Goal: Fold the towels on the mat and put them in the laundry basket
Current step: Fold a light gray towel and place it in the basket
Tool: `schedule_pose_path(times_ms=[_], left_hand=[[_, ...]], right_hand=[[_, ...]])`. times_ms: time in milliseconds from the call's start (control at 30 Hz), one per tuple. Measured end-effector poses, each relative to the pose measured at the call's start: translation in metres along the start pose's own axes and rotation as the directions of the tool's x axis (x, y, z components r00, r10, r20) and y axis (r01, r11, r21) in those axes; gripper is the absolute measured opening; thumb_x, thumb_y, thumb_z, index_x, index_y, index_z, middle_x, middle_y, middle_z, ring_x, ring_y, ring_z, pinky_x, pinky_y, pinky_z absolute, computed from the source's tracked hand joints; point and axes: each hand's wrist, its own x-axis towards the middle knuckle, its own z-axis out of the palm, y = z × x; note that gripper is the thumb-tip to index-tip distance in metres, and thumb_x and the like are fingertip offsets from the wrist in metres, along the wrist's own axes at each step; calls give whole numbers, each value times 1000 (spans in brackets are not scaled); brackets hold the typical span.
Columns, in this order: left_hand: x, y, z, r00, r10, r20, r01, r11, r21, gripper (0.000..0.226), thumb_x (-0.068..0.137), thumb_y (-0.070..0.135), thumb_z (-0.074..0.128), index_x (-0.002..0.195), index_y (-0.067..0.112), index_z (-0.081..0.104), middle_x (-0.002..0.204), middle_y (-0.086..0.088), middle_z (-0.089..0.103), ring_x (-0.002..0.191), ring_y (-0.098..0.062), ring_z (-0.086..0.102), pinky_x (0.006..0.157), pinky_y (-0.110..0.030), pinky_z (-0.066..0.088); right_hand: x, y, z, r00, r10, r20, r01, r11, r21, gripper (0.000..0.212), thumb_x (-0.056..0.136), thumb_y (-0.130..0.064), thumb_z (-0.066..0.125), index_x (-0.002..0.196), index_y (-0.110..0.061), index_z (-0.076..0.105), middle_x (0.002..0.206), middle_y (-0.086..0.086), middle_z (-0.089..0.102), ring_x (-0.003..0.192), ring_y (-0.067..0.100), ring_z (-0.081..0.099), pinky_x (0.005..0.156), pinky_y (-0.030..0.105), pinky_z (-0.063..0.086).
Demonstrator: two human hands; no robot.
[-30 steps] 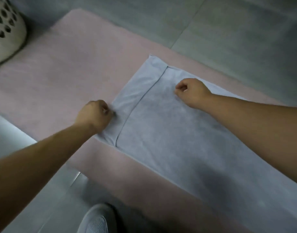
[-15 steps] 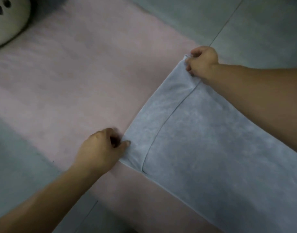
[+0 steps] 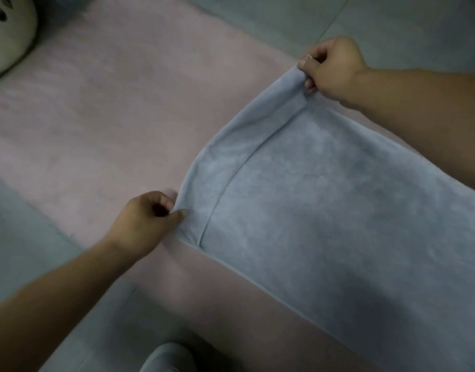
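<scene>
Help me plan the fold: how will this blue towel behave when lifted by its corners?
Probably floppy: the edge of the blue towel bows between the left hand and right hand pinching its corners. Likely light for its size, since fingertip pinches alone seem to raise that end off the pink mat. Its plush nap suggests little slipping.

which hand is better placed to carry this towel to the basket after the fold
Left, probably. The left hand pinches the near corner of the towel and sits closer to the basket; the right hand pinches the far corner, across the towel from it.
</scene>
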Motion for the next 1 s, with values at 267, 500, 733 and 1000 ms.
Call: schedule_pose_path(times_ms=[267, 500, 733, 1000], left_hand=[[-97, 103, 52, 962, 177, 206, -154, 980, -123, 30, 74, 33, 86, 83, 7, 74, 83, -17, 74, 72, -21, 68, 71, -31, 57], [-201, 183, 217, 848, 236, 474, -273, 962, 11, 15, 78, 20, 82, 82, 7, 76, 79, -4, 75, 73, -16, 66, 76, -29, 55], [-311, 172, 428, 756, 241, 609, -240, 967, -85, 11, 81, 13, 82, 78, 5, 74, 73, -11, 72, 66, -10, 62, 63, -25, 49], [-418, 139, 575, 861, 293, 415, -268, 956, -120, 14, 81, 14, 81, 74, 18, 69, 73, 0, 66, 63, -4, 59, 62, -21, 46]], right_hand=[[-95, 74, -161, 987, -159, -19, 155, 978, -139, 19, 96, -30, 60, 98, -16, 72, 70, 1, 58, 50, 5, 52, 55, 26, 50], [-203, 195, -291, 996, 86, 25, -90, 957, 275, 21, 99, -19, 53, 80, -22, 62, 67, 2, 63, 57, 12, 64, 58, 29, 56], [-296, 336, -363, 934, 352, -54, -286, 833, 474, 25, 91, -20, 67, 70, -19, 55, 73, 10, 67, 64, 24, 70, 57, 34, 60], [-350, 466, -409, 822, 540, -179, -384, 758, 527, 35, 86, 9, 46, 75, -16, 66, 84, 9, 69, 71, 22, 71, 59, 34, 61]])
